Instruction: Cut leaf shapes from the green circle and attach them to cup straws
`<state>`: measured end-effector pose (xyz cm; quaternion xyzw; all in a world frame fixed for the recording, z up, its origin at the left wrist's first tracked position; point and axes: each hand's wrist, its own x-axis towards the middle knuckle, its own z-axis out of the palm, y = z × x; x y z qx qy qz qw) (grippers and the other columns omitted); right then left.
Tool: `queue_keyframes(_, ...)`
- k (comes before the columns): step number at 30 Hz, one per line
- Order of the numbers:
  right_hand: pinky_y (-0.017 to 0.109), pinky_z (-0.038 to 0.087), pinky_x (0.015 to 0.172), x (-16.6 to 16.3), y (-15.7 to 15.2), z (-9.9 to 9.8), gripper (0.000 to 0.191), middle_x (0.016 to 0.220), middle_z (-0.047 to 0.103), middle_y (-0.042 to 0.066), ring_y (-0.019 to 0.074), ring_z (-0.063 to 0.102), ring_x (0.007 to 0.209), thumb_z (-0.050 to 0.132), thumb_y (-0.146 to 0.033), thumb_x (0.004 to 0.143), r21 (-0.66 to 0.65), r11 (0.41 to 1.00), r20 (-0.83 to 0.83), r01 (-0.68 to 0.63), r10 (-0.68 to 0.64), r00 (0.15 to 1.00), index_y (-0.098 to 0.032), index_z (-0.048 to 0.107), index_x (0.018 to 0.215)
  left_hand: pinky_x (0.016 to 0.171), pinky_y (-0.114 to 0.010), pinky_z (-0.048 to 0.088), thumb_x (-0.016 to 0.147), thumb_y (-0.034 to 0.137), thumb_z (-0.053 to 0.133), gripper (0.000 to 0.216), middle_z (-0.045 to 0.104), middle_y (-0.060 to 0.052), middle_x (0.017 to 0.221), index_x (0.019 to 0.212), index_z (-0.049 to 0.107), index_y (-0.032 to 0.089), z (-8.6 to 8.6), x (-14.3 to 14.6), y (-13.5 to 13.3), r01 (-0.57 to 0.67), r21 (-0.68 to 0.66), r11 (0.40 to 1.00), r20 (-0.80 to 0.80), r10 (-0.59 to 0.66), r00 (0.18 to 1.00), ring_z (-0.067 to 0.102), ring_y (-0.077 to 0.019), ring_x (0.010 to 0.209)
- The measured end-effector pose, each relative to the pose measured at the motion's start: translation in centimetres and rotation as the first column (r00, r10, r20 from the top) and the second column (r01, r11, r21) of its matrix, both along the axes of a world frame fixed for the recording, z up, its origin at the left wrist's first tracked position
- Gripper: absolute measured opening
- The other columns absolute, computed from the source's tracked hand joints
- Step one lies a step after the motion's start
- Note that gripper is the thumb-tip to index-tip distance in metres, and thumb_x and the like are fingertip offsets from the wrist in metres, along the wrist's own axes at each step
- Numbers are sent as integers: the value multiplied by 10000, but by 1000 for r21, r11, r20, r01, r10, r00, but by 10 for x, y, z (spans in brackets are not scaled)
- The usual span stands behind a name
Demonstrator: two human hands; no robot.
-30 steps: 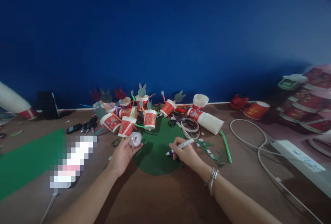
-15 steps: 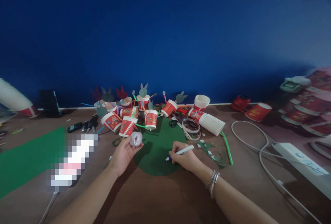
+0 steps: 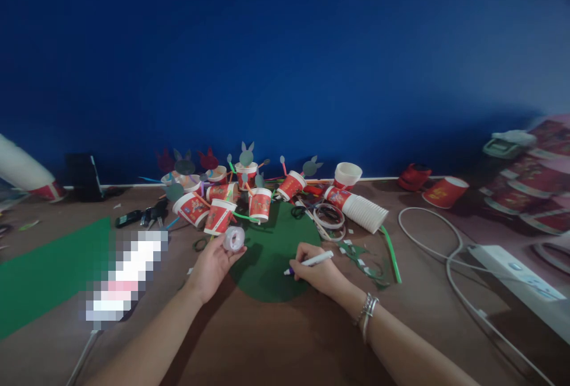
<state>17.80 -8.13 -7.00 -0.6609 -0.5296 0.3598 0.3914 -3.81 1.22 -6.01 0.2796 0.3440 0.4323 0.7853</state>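
A roll of clear tape [image 3: 234, 239] is pinched in my left hand [image 3: 212, 267], over the left edge of a dark green paper circle [image 3: 267, 273]. My right hand [image 3: 318, 270] grips a white marker [image 3: 318, 258] like a pen, its tip pointing down-left over the circle. Beyond the left hand stand and lean several red paper cups [image 3: 220, 217] with straws and paper animal heads. Right of the right hand lie green paper scraps [image 3: 365, 264] with small white pieces on them.
A stack of paper cups [image 3: 356, 211] lies behind the right hand beside a tape roll [image 3: 329, 220]. A green straw [image 3: 392, 255] is nearby. A power strip [image 3: 519, 279] and white cable [image 3: 458, 273] are at right. Green paper [image 3: 57, 273] and keys [image 3: 154, 214] are at left.
Almost nothing differs. Both hands keep their holds on the tape roll and the marker, and the view has shifted very slightly.
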Motion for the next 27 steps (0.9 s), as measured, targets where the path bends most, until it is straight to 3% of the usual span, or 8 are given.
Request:
queue_keyframes(6,171,268,379,7,2,-3,199,437,577,-36,77,431,371,529,-255,726,-21,997,-208,79,-82,975,-206,426,562,789,-373,544,774,202,545,154,682,-64,839,881,622,122,1,1,0,-2,17,1000,8,2,1000,642,-185,758)
queue_keyframes(14,188,319,421,18,15,-7,158,529,589,-20,92,459,447,516,-279,768,95,990,-112,105,-94,989,-195,482,638,815,-343,541,795,186,531,148,690,-70,805,845,648,109,-1,3,-4,34,-63,997,36,-32,999,645,-178,760)
queue_keyframes(21,223,401,563,21,31,1,149,634,600,-7,126,543,617,501,-283,798,145,989,-32,-2,7,999,-180,554,704,825,-358,537,802,198,529,169,695,-85,840,844,661,102,-1,2,-9,70,-63,996,51,-66,996,644,-190,775)
queue_keyframes(27,207,401,540,4,34,13,183,622,611,-5,117,549,593,484,-327,801,71,997,-208,4,11,978,-174,562,739,823,-373,529,792,182,551,152,693,-71,821,835,672,101,-7,2,-7,109,-25,994,71,-107,992,631,-181,763)
